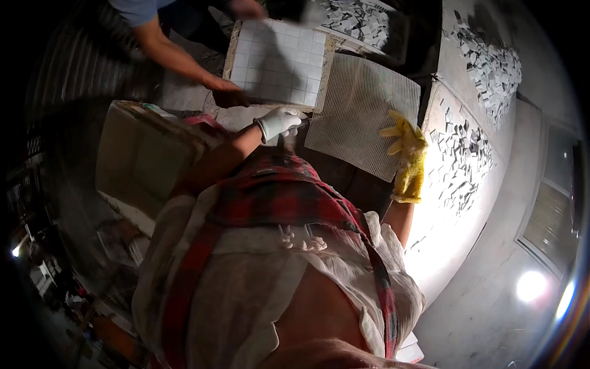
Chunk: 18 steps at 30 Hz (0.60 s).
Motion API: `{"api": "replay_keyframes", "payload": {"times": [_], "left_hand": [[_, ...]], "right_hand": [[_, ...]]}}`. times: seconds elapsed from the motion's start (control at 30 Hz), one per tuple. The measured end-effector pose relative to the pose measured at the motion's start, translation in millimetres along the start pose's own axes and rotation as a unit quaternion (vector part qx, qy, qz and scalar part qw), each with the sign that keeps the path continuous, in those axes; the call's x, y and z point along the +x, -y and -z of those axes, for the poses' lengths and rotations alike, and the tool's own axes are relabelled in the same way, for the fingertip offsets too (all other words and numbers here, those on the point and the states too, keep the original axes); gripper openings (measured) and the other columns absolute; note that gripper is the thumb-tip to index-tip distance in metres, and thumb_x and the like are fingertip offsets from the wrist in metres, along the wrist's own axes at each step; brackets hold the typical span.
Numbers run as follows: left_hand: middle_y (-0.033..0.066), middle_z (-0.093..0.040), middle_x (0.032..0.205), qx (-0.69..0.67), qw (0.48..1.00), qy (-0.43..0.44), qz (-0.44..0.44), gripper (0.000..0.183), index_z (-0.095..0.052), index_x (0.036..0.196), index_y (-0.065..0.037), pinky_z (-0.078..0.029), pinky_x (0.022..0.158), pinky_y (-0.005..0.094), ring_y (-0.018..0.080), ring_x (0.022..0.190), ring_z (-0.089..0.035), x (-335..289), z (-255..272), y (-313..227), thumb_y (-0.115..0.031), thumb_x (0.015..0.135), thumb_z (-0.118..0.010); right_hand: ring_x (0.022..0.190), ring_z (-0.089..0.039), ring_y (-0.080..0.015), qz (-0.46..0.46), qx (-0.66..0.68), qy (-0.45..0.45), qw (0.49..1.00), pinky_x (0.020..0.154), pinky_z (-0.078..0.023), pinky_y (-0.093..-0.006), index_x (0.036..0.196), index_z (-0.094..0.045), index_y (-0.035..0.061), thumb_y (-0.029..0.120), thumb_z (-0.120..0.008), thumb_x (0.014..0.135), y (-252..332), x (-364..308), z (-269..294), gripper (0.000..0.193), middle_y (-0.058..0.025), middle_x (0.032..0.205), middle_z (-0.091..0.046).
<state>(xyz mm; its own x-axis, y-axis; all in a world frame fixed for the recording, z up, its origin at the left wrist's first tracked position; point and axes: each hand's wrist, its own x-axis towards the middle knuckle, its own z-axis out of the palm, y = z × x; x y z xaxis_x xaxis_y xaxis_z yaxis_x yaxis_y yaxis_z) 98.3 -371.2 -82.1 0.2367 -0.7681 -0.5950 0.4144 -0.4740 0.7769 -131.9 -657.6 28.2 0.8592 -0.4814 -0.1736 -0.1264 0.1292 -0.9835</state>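
Note:
My left hand [279, 125], in a white glove, is closed beside the near left edge of a grey mesh sheet [362, 104]. Something thin sticks out from its fingers toward the mesh, too small and dim to name. In a yellow glove, my right hand [405, 144] is open, fingers spread at the sheet's right edge. Left of the mesh lies a panel of white square tiles [276, 58] in a frame with a rough rim. Another person's hand [228, 92] is at the panel's near left corner; that person's other hand [247, 8] is blurred above it.
A large pale rectangular tub [126, 147] stands at my left. Many loose small tile pieces lie on the white surface at right [458, 163], farther back in a second heap [491, 71], and in a tray [355, 24] beyond the mesh.

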Motion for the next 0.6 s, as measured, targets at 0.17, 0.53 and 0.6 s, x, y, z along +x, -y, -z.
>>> {"api": "replay_keyframes", "payload": {"times": [0.17,0.53,0.6], "left_hand": [[0.0007,-0.056,0.072,-0.007,1.000,0.018,0.011,0.033,-0.062,0.116,0.001,-0.041,0.046,0.0216,0.0082,0.061,-0.057,7,-13,-8,-0.016,0.089,-0.054],[0.0046,-0.065,0.089,-0.033,0.998,-0.043,0.035,0.034,-0.061,0.120,0.001,-0.039,0.044,0.0216,0.0078,0.062,-0.058,18,40,27,-0.011,0.089,-0.054],[0.0056,-0.064,0.083,-0.043,0.995,-0.091,0.020,0.035,-0.060,0.121,0.001,-0.038,0.043,0.0216,0.0083,0.058,-0.057,8,69,32,-0.012,0.089,-0.053]], "right_hand": [[0.053,-0.059,-0.0059,-0.015,-0.028,-0.071,0.997,0.042,-0.041,-0.0160,0.126,-0.056,-0.0017,0.030,-0.048,0.100,-4,-19,-4,0.042,-0.0093,0.080,-0.072],[0.051,-0.052,-0.0053,-0.096,-0.077,-0.193,0.974,0.046,-0.038,-0.0195,0.114,-0.068,0.0030,0.030,-0.061,0.095,-69,38,-36,0.034,-0.0078,0.079,-0.072],[0.053,-0.054,-0.0064,-0.111,-0.001,-0.169,0.979,0.046,-0.040,-0.0204,0.111,-0.068,0.0024,0.026,-0.064,0.093,-80,62,-61,0.031,-0.0086,0.081,-0.072]]}}
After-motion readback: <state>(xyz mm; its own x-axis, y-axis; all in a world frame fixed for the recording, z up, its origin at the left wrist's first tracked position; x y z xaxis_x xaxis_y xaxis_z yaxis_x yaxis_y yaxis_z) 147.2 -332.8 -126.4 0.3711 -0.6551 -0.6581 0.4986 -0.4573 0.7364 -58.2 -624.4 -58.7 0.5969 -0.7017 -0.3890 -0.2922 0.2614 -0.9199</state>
